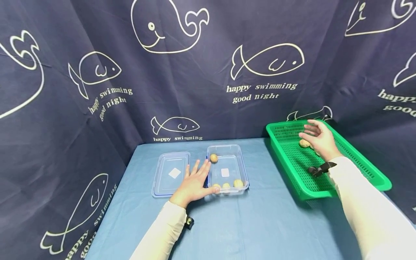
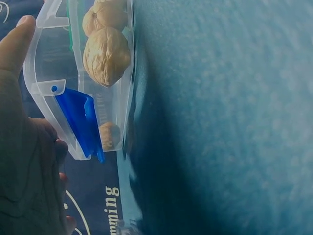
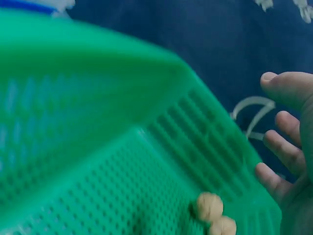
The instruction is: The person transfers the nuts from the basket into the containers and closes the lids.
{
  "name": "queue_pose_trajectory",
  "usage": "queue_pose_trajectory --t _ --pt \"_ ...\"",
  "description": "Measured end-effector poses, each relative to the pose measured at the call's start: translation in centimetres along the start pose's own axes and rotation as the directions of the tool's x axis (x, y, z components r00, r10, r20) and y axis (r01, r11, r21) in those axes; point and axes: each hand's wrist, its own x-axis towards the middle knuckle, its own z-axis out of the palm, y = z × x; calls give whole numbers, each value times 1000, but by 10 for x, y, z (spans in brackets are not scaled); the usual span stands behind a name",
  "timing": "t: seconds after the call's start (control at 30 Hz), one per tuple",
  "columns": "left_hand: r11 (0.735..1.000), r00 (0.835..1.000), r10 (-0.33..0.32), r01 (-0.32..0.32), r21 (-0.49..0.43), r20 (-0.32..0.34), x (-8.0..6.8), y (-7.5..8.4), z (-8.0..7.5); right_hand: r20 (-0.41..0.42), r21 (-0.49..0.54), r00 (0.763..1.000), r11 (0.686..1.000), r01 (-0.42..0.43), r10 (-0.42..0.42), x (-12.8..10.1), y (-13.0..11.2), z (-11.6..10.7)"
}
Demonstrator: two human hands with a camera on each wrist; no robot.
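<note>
A clear plastic box (image 1: 243, 166) with several walnuts inside stands mid-table; one walnut (image 1: 213, 158) lies in its far left corner, others along its near side. My left hand (image 1: 193, 182) rests spread against the box's left side, thumb at the near rim. The left wrist view shows a blue latch (image 2: 80, 122) hanging on the box wall and a walnut (image 2: 106, 56) behind the plastic. Over the green basket (image 1: 286, 162) hovers my right hand (image 1: 320, 141), its fingers loosely bent and nothing between them. Below it, walnuts (image 3: 210, 206) lie on the basket's floor.
A clear lid (image 1: 165, 180) lies flat left of the box. A dark blue curtain (image 1: 195, 83) with fish drawings hangs behind and beside the table (image 1: 253, 224). The basket's raised walls surround the walnuts on the right.
</note>
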Motion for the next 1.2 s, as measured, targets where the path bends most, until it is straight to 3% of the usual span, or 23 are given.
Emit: queue_pose_trajectory --t 0.13,0.3,0.63,0.97,1.2 --pt "1000 1000 -4 4 -3 1 0 -1 3 -62 25 997 999 -47 49 4 32 -16" --pt "1000 1000 0 0 -21 2 1 0 2 -113 -32 984 989 -145 140 5 67 -34" --pt "999 1000 -2 2 -37 -3 0 -1 3 -102 -221 961 936 -273 256 4 89 -46" --pt "1000 1000 -3 3 -24 -10 2 -2 3 -39 -334 938 880 -338 346 9 109 -58" --pt "1000 1000 -10 11 -22 1 1 -1 2 55 -358 926 873 -330 373 12 122 -60"
